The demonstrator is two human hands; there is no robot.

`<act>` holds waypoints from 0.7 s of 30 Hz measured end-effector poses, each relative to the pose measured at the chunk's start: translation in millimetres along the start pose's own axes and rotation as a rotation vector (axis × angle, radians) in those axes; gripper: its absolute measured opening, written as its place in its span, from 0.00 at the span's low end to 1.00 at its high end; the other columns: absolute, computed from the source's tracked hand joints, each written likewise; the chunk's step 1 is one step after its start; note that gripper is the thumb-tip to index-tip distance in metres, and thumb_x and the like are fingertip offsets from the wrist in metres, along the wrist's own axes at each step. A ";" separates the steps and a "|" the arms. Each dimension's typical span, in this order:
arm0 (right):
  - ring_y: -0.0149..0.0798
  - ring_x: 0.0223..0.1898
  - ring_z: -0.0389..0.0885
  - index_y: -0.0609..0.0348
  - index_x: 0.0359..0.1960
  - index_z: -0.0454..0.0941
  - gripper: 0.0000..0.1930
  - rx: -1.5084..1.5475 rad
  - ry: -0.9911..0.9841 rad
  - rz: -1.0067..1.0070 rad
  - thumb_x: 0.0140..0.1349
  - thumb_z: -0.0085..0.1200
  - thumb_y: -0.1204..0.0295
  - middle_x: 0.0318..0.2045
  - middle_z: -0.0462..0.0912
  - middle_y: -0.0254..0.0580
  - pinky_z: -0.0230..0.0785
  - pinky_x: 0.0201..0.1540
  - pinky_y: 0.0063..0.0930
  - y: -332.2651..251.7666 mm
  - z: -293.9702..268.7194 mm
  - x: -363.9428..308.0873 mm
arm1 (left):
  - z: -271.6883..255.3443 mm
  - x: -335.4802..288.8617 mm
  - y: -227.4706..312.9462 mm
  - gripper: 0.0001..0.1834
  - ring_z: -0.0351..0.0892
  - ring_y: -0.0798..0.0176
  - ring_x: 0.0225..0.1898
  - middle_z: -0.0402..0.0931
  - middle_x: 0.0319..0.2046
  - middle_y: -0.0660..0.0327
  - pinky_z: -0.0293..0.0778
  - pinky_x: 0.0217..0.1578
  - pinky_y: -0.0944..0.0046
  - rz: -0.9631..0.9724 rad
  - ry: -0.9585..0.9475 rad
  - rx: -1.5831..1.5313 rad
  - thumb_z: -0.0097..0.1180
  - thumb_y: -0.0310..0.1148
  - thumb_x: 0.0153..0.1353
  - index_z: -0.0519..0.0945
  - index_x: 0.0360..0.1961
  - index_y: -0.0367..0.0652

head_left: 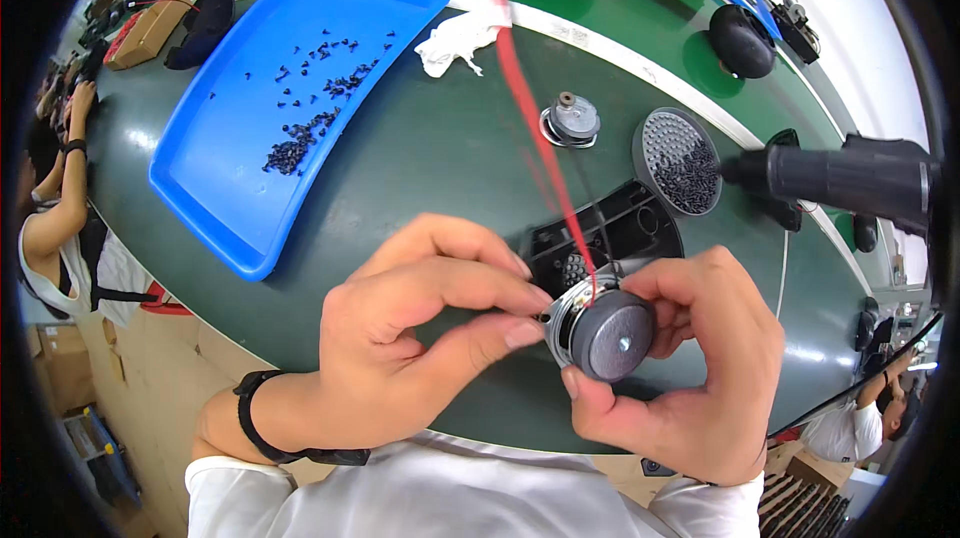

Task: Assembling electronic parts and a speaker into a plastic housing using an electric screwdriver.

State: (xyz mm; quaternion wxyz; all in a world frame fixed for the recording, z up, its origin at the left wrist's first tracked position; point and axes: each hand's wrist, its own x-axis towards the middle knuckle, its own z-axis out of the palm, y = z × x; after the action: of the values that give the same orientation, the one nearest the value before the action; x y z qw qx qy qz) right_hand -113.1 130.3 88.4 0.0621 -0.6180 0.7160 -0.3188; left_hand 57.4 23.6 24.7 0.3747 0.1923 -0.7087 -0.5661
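Note:
Over the near part of the table, a round loudspeaker driver (617,336) with a dark magnet back and silver frame is tilted. My right hand (700,358) is closed around it, thumb below and fingers behind. My left hand (430,323) pinches at the left edge of the frame, thumb and forefinger together by a small dark spot; whether they hold a tiny part there is hidden. A red wire (545,153) and a dark wire rise from the driver. Just beyond it lies a black plastic housing (640,221) with a perforated grille, partly covered by my hands.
A blue tray (210,158) holds scattered black screws. A grey dish (648,143) contains small dark screws. Another speaker driver (575,120) and a white cloth (455,43) lie beyond. A black power screwdriver (840,178) juts in from the right. Other people work at both sides.

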 end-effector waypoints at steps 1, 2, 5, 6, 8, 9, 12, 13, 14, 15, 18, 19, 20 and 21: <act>0.27 0.21 0.71 0.61 0.31 0.75 0.22 0.008 0.003 -0.002 0.32 0.71 0.69 0.24 0.73 0.34 0.64 0.23 0.18 -3.6 0.1 -0.7 | -0.1 0.8 4.4 0.10 0.80 0.60 0.42 0.77 0.46 0.49 0.75 0.42 0.64 -0.036 -0.052 -0.074 0.63 0.15 0.52 0.83 0.36 0.34; 0.27 0.20 0.71 0.61 0.31 0.75 0.22 -0.002 0.005 0.031 0.33 0.71 0.69 0.24 0.73 0.35 0.64 0.22 0.18 -8.3 0.0 -1.9 | -0.4 1.0 7.1 0.09 0.79 0.59 0.42 0.78 0.42 0.48 0.75 0.43 0.62 -0.071 -0.105 -0.148 0.63 0.14 0.52 0.83 0.36 0.33; 0.28 0.20 0.71 0.61 0.31 0.75 0.22 -0.027 0.021 0.056 0.33 0.72 0.68 0.24 0.74 0.35 0.65 0.22 0.19 -11.7 -1.1 -4.7 | -0.4 -0.2 10.0 0.09 0.80 0.61 0.39 0.79 0.40 0.49 0.76 0.40 0.67 -0.112 -0.140 -0.141 0.62 0.14 0.53 0.83 0.36 0.31; 0.28 0.20 0.71 0.62 0.31 0.75 0.23 -0.046 0.030 0.047 0.33 0.72 0.68 0.24 0.74 0.36 0.65 0.22 0.19 -11.6 -1.3 -5.7 | 1.1 -1.4 9.1 0.09 0.80 0.61 0.39 0.79 0.40 0.49 0.76 0.40 0.67 -0.110 -0.143 -0.137 0.62 0.14 0.53 0.83 0.36 0.31; 0.28 0.20 0.71 0.61 0.31 0.75 0.22 -0.038 0.035 0.027 0.32 0.73 0.69 0.24 0.74 0.36 0.65 0.21 0.19 -9.6 -1.1 -7.4 | 5.6 -3.5 4.8 0.10 0.81 0.63 0.34 0.81 0.33 0.55 0.75 0.35 0.68 -0.155 -0.058 -0.231 0.64 0.16 0.52 0.85 0.37 0.35; 0.28 0.19 0.71 0.61 0.31 0.75 0.22 -0.032 0.034 0.009 0.32 0.73 0.69 0.24 0.74 0.36 0.65 0.21 0.19 -8.4 -0.7 -7.9 | 7.0 -3.7 4.7 0.10 0.81 0.63 0.34 0.81 0.33 0.55 0.75 0.35 0.68 -0.152 -0.056 -0.227 0.64 0.16 0.52 0.85 0.37 0.35; 0.29 0.19 0.71 0.61 0.31 0.75 0.22 -0.059 0.059 -0.030 0.32 0.73 0.70 0.24 0.74 0.36 0.65 0.21 0.20 -9.1 -2.0 -12.4 | 9.4 -5.1 4.8 0.10 0.81 0.64 0.34 0.81 0.34 0.54 0.74 0.35 0.68 -0.160 -0.057 -0.234 0.64 0.16 0.51 0.85 0.36 0.35; 0.29 0.19 0.71 0.61 0.31 0.75 0.22 -0.060 0.063 -0.033 0.32 0.73 0.70 0.24 0.74 0.36 0.65 0.21 0.20 -9.3 -1.6 -14.0 | 8.7 -5.0 2.9 0.10 0.80 0.65 0.34 0.81 0.34 0.56 0.75 0.36 0.68 -0.109 -0.083 -0.225 0.64 0.16 0.52 0.84 0.37 0.34; 0.30 0.19 0.71 0.61 0.31 0.75 0.22 -0.067 0.073 -0.058 0.32 0.72 0.70 0.24 0.74 0.37 0.65 0.21 0.20 -10.0 -0.8 -16.0 | 8.3 -5.1 2.2 0.11 0.80 0.67 0.35 0.80 0.35 0.57 0.75 0.37 0.68 -0.058 -0.109 -0.215 0.64 0.17 0.53 0.82 0.38 0.34; 0.30 0.20 0.71 0.61 0.31 0.75 0.23 -0.073 0.083 -0.084 0.32 0.72 0.70 0.24 0.75 0.37 0.65 0.21 0.21 -11.0 -0.5 -17.8 | 8.9 -5.5 3.9 0.11 0.80 0.67 0.35 0.80 0.35 0.57 0.75 0.37 0.68 -0.053 -0.109 -0.214 0.64 0.17 0.53 0.82 0.38 0.34; 0.31 0.20 0.71 0.62 0.32 0.75 0.23 -0.094 0.103 -0.158 0.32 0.72 0.69 0.24 0.75 0.38 0.65 0.20 0.21 -10.3 3.2 -17.9 | 9.7 -7.6 11.7 0.15 0.81 0.63 0.38 0.78 0.40 0.51 0.77 0.39 0.68 -0.228 -0.068 -0.438 0.63 0.13 0.53 0.76 0.41 0.33; 0.31 0.20 0.71 0.62 0.32 0.75 0.23 -0.095 0.108 -0.165 0.32 0.72 0.69 0.24 0.75 0.38 0.65 0.20 0.21 -8.0 3.2 -20.1 | 10.2 -7.0 15.1 0.15 0.81 0.64 0.37 0.78 0.40 0.53 0.78 0.38 0.68 -0.355 -0.064 -0.495 0.63 0.14 0.53 0.75 0.42 0.33; 0.31 0.20 0.71 0.62 0.32 0.75 0.23 -0.067 0.115 -0.191 0.32 0.72 0.69 0.24 0.76 0.38 0.65 0.20 0.21 -3.3 3.2 -22.6 | 9.7 -6.5 18.5 0.15 0.81 0.65 0.37 0.78 0.40 0.54 0.78 0.38 0.68 -0.481 -0.059 -0.550 0.62 0.15 0.54 0.74 0.43 0.34; 0.31 0.20 0.71 0.62 0.32 0.75 0.23 -0.038 0.121 -0.218 0.33 0.72 0.68 0.24 0.76 0.38 0.64 0.19 0.21 -1.5 3.4 -24.5 | 7.9 -4.9 22.1 0.15 0.81 0.65 0.37 0.78 0.40 0.54 0.78 0.38 0.68 -0.472 -0.056 -0.547 0.62 0.15 0.54 0.74 0.43 0.34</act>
State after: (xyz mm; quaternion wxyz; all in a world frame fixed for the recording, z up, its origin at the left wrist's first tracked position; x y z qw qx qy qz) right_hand -104.6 151.6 79.1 -0.0280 -0.6728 0.6530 -0.3468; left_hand 58.0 38.6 43.5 0.2514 0.2277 -0.4770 -0.8108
